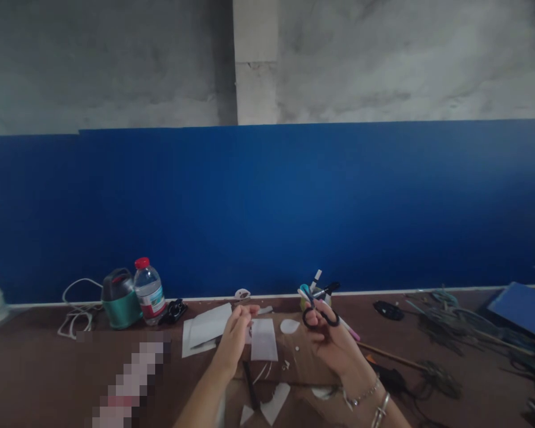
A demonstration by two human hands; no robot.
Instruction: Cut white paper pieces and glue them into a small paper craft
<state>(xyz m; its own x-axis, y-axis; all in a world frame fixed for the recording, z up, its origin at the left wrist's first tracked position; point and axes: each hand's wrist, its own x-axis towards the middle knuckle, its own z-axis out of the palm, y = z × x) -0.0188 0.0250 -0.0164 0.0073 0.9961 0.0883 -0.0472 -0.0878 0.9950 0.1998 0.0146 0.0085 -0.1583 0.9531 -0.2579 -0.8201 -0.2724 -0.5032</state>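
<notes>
My right hand (332,342) holds a pair of scissors (311,318) by its black loop handles, with the blades pointing up and away. My left hand (237,333) is closed, its fingertips at the upper left corner of a small rectangular piece of white paper (264,342). A rounded white paper cutout (289,326) lies between the hands on a sheet of brown cardboard (305,362). White paper scraps (275,404) and a dark strip-like object (250,383) are nearer to me. White sheets (207,329) rest left of my left hand.
Behind the scissors stands a holder with markers (327,290). At the left are a red-capped bottle (149,294), a teal container (121,306) and a white cable (78,315). Tangled wires (455,327) and a blue folder (524,309) occupy the right. A blue-painted wall (267,208) borders the table.
</notes>
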